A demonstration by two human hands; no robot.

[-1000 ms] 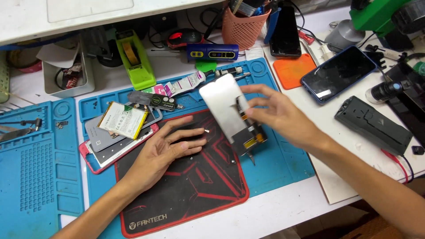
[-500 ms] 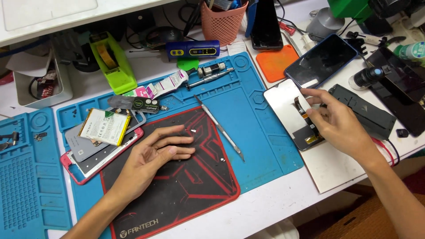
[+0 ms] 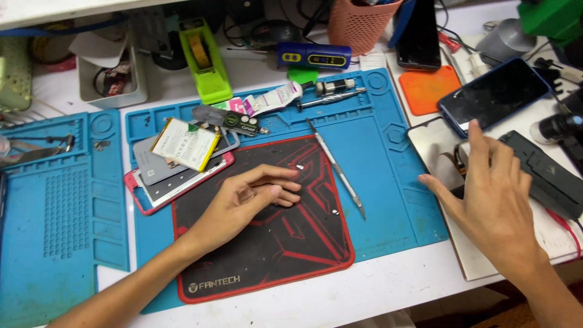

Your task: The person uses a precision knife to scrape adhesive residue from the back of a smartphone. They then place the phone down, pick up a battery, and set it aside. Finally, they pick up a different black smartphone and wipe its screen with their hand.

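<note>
With the left hand (image 3: 243,203) resting loose and empty on the black mat (image 3: 261,243), the right hand (image 3: 492,194) lies flat, fingers apart, on the phone panel (image 3: 434,152) at the counter's right; press evenly, avoiding its cable.

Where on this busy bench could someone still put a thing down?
Bare blue mat lies between the metal pry tool and the right hand. The black pad is bare below the left hand, save a few tiny screws. The white strip along the near edge is bare. The back row and right side are crowded.
</note>
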